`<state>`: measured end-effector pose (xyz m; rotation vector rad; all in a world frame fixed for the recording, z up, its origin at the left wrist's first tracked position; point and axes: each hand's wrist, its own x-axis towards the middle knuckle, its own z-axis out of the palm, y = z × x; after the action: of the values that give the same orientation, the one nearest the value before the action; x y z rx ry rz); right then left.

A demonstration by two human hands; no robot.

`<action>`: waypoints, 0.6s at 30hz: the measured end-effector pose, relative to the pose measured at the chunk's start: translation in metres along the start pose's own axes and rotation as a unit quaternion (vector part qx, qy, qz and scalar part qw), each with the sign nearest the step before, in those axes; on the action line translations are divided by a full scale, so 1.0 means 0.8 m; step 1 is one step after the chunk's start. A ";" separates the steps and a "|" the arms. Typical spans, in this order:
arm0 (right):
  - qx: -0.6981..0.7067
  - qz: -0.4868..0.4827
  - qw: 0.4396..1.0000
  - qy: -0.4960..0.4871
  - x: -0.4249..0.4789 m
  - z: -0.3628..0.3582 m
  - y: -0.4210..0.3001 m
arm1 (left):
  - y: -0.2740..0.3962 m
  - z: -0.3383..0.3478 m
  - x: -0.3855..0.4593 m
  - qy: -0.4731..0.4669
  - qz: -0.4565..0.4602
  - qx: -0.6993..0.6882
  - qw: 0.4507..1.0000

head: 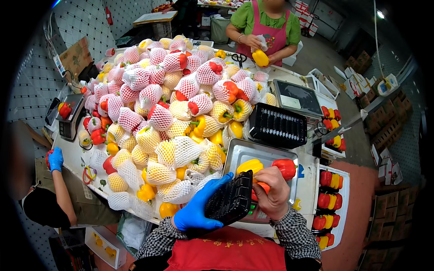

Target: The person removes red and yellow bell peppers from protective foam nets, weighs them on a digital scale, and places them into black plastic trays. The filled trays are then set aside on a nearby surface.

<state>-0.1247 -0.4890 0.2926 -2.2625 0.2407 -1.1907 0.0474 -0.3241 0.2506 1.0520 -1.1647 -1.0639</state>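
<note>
My left hand (200, 205), in a blue glove, holds a black plastic tray (232, 200) tilted up on its side. Bare and with curled fingers, my right hand (273, 191) is at the tray's right edge; whether it grips the rim cannot be made out. Behind both hands lies a metal weighing pan (237, 150). In the pan are a yellow bell pepper (250, 166), a red bell pepper (284, 168) and another red one (260, 190), partly hidden by my right fingers.
Net-sleeved bell peppers (162, 118) heap the table. Black trays (278, 125) are stacked beyond the pan, near a second scale (298, 98). Packed peppers fill a white box (334, 203) at right. One co-worker (271, 30) holds a yellow pepper; another's gloved hand (56, 159) is at left. Scissors (89, 174) lie there.
</note>
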 end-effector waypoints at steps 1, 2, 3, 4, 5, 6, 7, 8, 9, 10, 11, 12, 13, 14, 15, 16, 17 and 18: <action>0.009 0.008 1.000 0.010 0.000 0.002 0.000 | 0.000 0.000 0.000 -0.002 -0.002 -0.001 1.000; 0.000 0.000 1.000 0.001 0.000 0.001 0.001 | 0.000 -0.001 0.000 -0.004 -0.003 -0.002 1.000; -0.009 -0.009 1.000 -0.008 0.000 0.000 0.003 | 0.000 -0.001 0.000 -0.006 -0.004 -0.003 1.000; -0.019 -0.017 1.000 -0.017 0.000 -0.002 0.004 | -0.001 -0.002 0.000 -0.008 -0.006 -0.003 1.000; -0.018 -0.022 0.999 -0.019 0.000 -0.003 0.005 | -0.002 -0.003 -0.001 -0.010 -0.007 -0.003 1.000; -0.017 -0.026 0.999 -0.022 0.000 -0.004 0.006 | -0.003 -0.004 -0.001 -0.013 -0.009 -0.004 1.000; -0.017 -0.030 0.999 -0.024 -0.001 -0.005 0.007 | -0.004 -0.004 -0.001 -0.012 -0.008 -0.004 1.000; -0.021 -0.033 0.999 -0.023 -0.001 -0.005 0.007 | -0.005 -0.004 -0.001 -0.011 -0.007 -0.004 1.000; -0.024 -0.037 0.999 -0.022 -0.001 -0.005 0.008 | -0.006 -0.003 -0.002 -0.009 -0.006 -0.003 1.000; -0.027 -0.040 0.999 -0.021 -0.001 -0.005 0.008 | -0.009 -0.004 -0.002 -0.007 -0.008 -0.011 1.000; -0.027 -0.043 0.998 -0.020 -0.001 -0.005 0.008 | -0.013 -0.005 -0.003 -0.006 -0.010 -0.018 1.000; -0.027 -0.046 0.998 -0.020 -0.001 -0.004 0.007 | -0.015 -0.006 -0.005 -0.005 -0.012 -0.025 1.000; -0.027 -0.049 0.998 -0.019 -0.001 -0.004 0.007 | -0.015 -0.005 -0.006 -0.003 -0.028 -0.054 0.998; -0.027 -0.049 0.998 -0.027 -0.001 -0.004 0.007 | -0.014 -0.003 -0.006 -0.002 -0.044 -0.084 0.996; -0.028 -0.049 0.998 -0.034 -0.002 -0.005 0.007 | -0.013 -0.001 -0.006 -0.001 -0.060 -0.113 0.992; -0.028 -0.048 0.998 -0.042 -0.004 -0.006 0.007 | -0.014 0.000 -0.006 -0.001 -0.067 -0.135 0.989; -0.032 -0.046 0.997 -0.043 -0.005 -0.007 0.008 | -0.016 0.000 -0.005 -0.001 -0.074 -0.156 0.985; -0.034 -0.045 0.997 -0.045 -0.006 -0.007 0.009 | -0.018 0.001 -0.006 0.001 -0.081 -0.177 0.981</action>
<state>-0.1312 -0.4948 0.2874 -2.4028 0.1494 -1.1365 0.0449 -0.3224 0.2361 0.8753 -0.8559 -1.3418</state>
